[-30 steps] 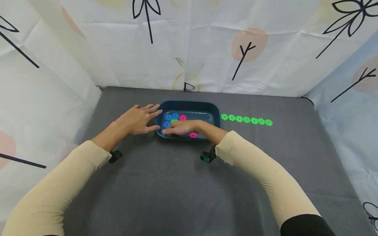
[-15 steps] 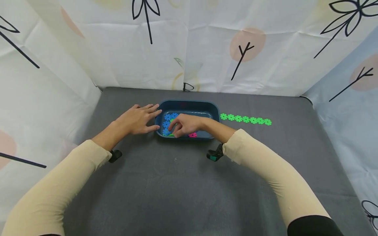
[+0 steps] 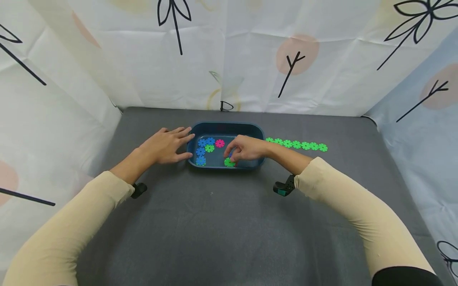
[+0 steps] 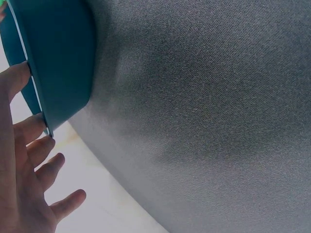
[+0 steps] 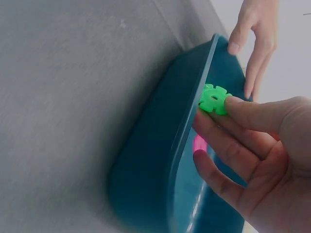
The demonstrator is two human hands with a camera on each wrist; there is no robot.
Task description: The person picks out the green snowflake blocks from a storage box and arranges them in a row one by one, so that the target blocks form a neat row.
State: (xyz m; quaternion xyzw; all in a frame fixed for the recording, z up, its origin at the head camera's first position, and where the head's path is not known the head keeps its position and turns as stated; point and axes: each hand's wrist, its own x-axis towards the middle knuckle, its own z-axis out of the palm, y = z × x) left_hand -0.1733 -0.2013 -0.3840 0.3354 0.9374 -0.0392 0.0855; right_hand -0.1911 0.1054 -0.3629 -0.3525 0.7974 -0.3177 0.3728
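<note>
Sleeve [image 3: 64, 230] on the left arm is showing cream, dark wrist unit [image 3: 138, 190] sitting at the cuff. Left hand [image 3: 164, 145] is resting at the left end of the blue tray [image 3: 247, 129], fingers straight and spread, tips touching the rim. I'm getting the same contact in the left wrist view.

Inside the tray, left side: four flower-shaped blue pieces [image 3: 200, 151] are lying bunched, a green sliver showing at the edge of the nearest. Loose green piece [image 3: 209, 148] is lying just beside them, pink piece [image 3: 220, 143] to its right.

Further right, I'm seeing the right hand [image 3: 247, 147] over the tray, thumb and fingers pinching the held green piece [image 5: 215, 99]. That piece is sitting near the front rim; I can't tell if it's touching. Second pink patch [image 5: 199, 144] is showing past the fingers, mostly hidden.

Outside the tray on the right, seven green pieces [image 3: 305, 145] are lying in a row on grey cloth [image 3: 200, 230], forearm covering part of the near end. Right sleeve [image 3: 358, 214] is also showing cream, second wrist unit [image 3: 284, 186] at its cuff.
</note>
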